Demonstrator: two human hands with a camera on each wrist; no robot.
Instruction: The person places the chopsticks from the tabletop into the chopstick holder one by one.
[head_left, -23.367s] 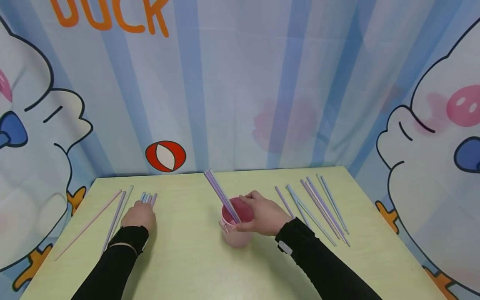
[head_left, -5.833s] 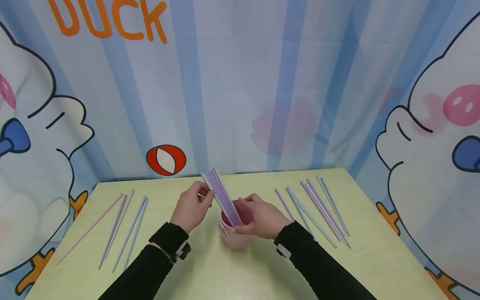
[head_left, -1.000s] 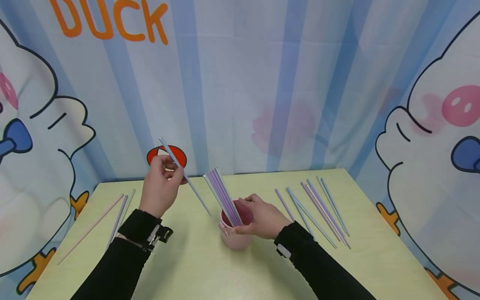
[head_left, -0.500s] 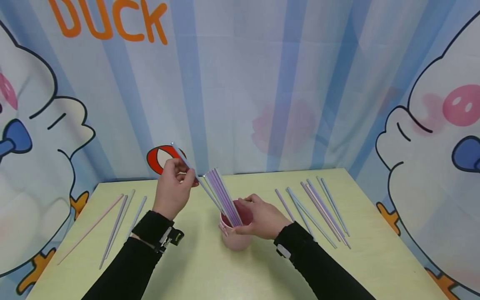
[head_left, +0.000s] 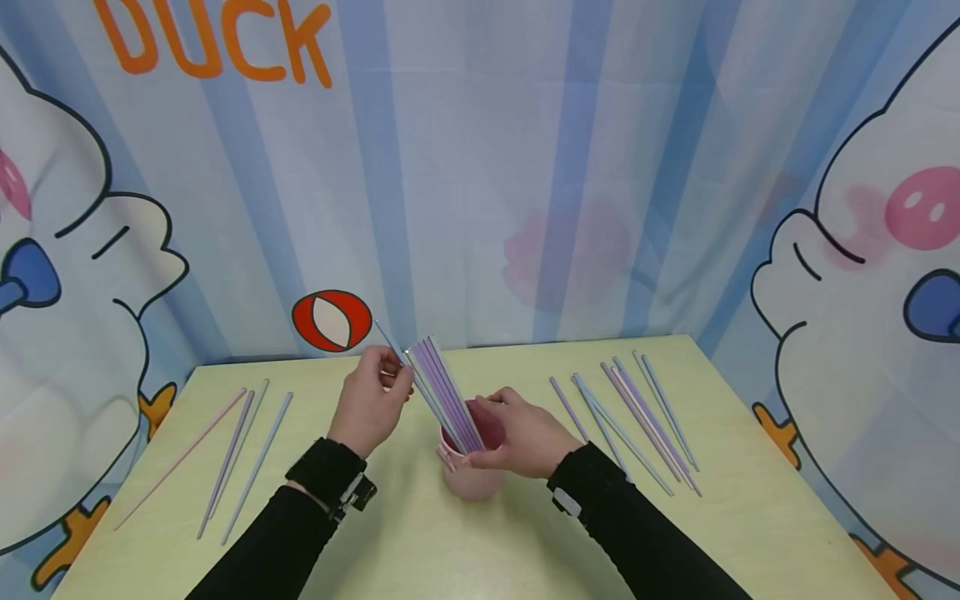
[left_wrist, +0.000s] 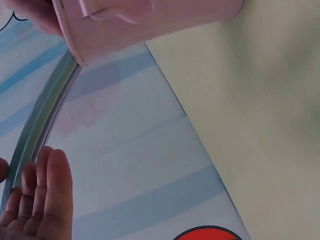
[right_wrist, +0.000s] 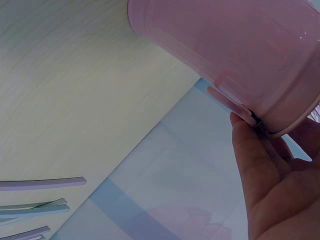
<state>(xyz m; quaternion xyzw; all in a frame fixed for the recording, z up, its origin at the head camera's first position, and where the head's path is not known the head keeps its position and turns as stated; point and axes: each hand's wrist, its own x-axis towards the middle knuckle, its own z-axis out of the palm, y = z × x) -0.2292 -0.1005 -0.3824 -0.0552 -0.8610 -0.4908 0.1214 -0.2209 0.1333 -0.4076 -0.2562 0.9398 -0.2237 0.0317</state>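
In the head view my left hand (head_left: 371, 400) pinches a thin blue straw (head_left: 390, 340) between thumb and fingers. The straw slants down into a pink cup (head_left: 474, 479), alongside a leaning bundle of mostly purple straws (head_left: 447, 396). My right hand (head_left: 521, 433) grips the cup by its rim, thumb on the near side and fingers on the far side. Close up in the right wrist view, the fingers (right_wrist: 250, 160) sit at the rim beside a small pink handle-like piece (right_wrist: 230, 105). The left wrist view shows the pinched straw (left_wrist: 37, 120) reaching the cup's mouth.
On the left of the pale table (head_left: 405, 533) lie a pink straw (head_left: 180, 458), a purple and a greenish one (head_left: 238, 442) close together, and a blue straw (head_left: 258, 467). Several purple, pink and blue straws (head_left: 652, 417) lie on the right. A curtain (head_left: 465, 208) hangs behind.
My left hand has come right and down with the blue straw, whose lower end is now inside the cup. The bundle has grown since the oldest frame. My right hand stays on the cup.
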